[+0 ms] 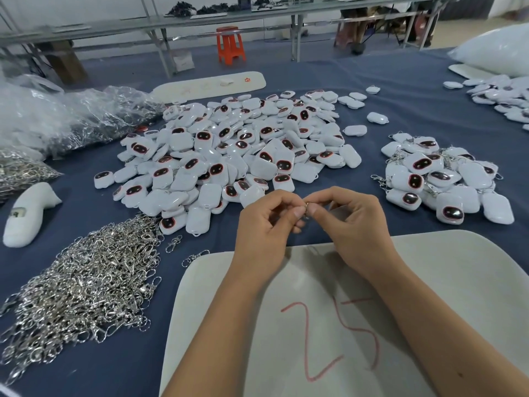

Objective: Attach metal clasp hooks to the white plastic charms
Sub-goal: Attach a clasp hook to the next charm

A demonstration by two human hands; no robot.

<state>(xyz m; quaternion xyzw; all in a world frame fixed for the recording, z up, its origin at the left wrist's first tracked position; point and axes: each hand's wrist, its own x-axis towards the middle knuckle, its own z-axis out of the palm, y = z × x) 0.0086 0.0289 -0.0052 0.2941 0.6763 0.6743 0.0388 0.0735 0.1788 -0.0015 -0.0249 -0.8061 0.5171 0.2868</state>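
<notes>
Pinching a small metal clasp hook (306, 209) between both thumbs and forefingers, my left hand (266, 224) and right hand (352, 222) meet above the near edge of the blue desk (400, 104), fingers curled tight on it. Loose white charms (229, 150) heaped just beyond. Spare hooks (83, 287) piled to the left. Charms with hooks fitted (440, 179) grouped to the right. White board marked "25" (329, 339) under my forearms.
</notes>
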